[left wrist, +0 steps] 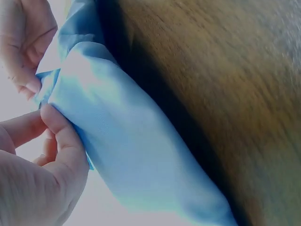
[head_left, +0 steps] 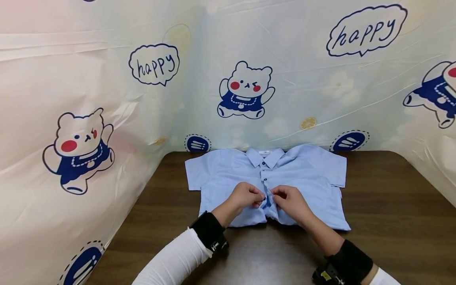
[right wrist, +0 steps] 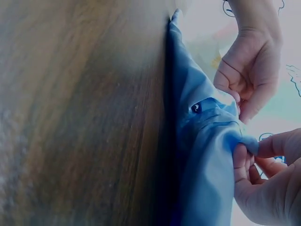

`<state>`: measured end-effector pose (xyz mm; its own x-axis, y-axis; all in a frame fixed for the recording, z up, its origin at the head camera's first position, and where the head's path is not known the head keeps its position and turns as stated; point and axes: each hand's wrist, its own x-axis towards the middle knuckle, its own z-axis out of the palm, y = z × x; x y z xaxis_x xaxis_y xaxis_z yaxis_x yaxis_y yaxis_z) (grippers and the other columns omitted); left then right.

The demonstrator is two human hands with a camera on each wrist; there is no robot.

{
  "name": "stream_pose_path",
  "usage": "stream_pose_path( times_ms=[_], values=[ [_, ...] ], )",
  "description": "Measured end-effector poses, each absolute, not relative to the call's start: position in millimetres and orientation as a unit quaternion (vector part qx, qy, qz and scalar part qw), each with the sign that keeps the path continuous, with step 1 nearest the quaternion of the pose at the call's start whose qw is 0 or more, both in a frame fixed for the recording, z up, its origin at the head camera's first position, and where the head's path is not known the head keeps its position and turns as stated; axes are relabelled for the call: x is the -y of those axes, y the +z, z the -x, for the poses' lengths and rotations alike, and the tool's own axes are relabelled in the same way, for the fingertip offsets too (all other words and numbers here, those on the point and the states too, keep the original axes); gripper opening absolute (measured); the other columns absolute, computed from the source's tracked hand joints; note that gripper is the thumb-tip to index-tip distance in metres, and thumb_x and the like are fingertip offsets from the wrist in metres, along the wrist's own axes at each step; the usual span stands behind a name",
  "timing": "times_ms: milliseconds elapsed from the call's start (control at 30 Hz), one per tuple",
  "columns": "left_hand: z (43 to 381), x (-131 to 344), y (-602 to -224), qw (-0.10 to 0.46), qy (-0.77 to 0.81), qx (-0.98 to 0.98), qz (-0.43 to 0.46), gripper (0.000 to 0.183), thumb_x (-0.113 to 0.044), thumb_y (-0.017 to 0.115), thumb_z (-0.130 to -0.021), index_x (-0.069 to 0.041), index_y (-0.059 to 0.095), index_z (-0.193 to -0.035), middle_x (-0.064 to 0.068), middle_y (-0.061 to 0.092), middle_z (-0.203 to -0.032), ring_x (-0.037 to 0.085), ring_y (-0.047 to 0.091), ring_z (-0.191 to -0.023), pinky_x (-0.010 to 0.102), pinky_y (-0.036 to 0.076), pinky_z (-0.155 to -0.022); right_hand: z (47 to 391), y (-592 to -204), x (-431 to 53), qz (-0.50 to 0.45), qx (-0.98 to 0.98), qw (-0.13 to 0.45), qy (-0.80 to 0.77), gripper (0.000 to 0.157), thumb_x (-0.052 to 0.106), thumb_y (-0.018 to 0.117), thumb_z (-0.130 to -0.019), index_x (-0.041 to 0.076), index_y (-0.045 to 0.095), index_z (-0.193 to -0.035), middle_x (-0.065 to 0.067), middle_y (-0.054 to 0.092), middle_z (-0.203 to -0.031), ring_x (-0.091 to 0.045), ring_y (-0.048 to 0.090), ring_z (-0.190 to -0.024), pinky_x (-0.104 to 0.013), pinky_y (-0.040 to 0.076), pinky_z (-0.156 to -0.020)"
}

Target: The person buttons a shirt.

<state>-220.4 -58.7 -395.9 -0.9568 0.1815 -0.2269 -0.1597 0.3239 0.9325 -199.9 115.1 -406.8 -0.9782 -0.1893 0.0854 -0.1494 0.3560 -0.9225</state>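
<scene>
A light blue short-sleeved shirt (head_left: 228, 168) lies front up on the table, collar (head_left: 265, 158) at the far side. Small dark buttons run down its placket, one (head_left: 265, 179) just above the hands. On the placket's left edge my left hand (head_left: 246, 195) pinches the fabric between thumb and fingers. Close beside it, my right hand (head_left: 291, 201) pinches the opposite front edge, and the cloth gapes between them. Seen from the right wrist, a dark button (right wrist: 196, 108) shows in the lifted fold below the hands. The fingertips cover the bit of placket between them.
The brown wooden table (head_left: 384, 198) extends on both sides of the shirt and in front of it. A printed curtain (head_left: 303, 87) with cartoon bears hangs around its back and sides. Black straps with small devices (head_left: 210, 231) wrap both wrists.
</scene>
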Motion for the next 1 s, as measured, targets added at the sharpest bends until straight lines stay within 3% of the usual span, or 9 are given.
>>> stream_pose_path(
  times_ms=[267,567,767,900,1000],
  values=[
    [221.7,55.5,-398.1,0.171,0.649,-0.74,0.035,0.008,0.004,0.065,-0.089,0.011,0.069,-0.092,0.005,0.062,-0.07,0.01,0.059,-0.059,0.021,0.052,-0.056,198.7,-406.3,-113.5,0.121,-0.819,0.019,-0.561,0.014,-0.004,0.059,-0.09,-0.007,0.068,-0.099,-0.011,0.068,-0.088,-0.016,0.058,-0.07,-0.027,0.05,-0.06],
    [220.2,53.7,-398.7,0.165,0.673,-0.72,0.041,0.008,0.006,0.065,-0.089,0.012,0.067,-0.094,0.007,0.063,-0.071,0.009,0.06,-0.059,0.022,0.054,-0.061,206.9,-408.6,-113.8,0.084,-0.794,0.066,-0.598,0.018,0.003,0.056,-0.094,-0.009,0.068,-0.101,-0.009,0.068,-0.086,-0.014,0.06,-0.07,-0.028,0.052,-0.062],
    [217.4,50.5,-395.4,0.157,0.68,-0.714,0.06,0.011,0.0,0.063,-0.092,0.009,0.067,-0.095,0.009,0.065,-0.077,0.011,0.062,-0.06,0.028,0.057,-0.067,209.3,-410.3,-110.5,0.082,-0.811,0.054,-0.576,0.01,0.002,0.068,-0.087,-0.006,0.068,-0.093,-0.005,0.065,-0.075,-0.014,0.056,-0.061,-0.028,0.049,-0.056],
    [217.1,49.2,-395.5,0.157,0.679,-0.714,0.071,0.015,-0.008,0.067,-0.092,0.007,0.068,-0.095,0.009,0.065,-0.077,0.012,0.063,-0.06,0.031,0.057,-0.068,209.4,-413.0,-109.1,0.085,-0.822,0.037,-0.562,0.008,0.002,0.07,-0.084,-0.005,0.068,-0.089,-0.004,0.064,-0.072,-0.013,0.055,-0.059,-0.027,0.048,-0.054],
    [217.8,48.8,-398.0,0.148,0.673,-0.721,0.069,0.011,-0.004,0.069,-0.088,0.006,0.068,-0.093,0.011,0.066,-0.08,0.013,0.063,-0.06,0.031,0.057,-0.067,208.6,-413.7,-108.5,0.091,-0.827,0.028,-0.554,0.007,0.001,0.07,-0.084,-0.004,0.068,-0.088,-0.005,0.065,-0.073,-0.013,0.056,-0.06,-0.026,0.048,-0.054]
  ],
)
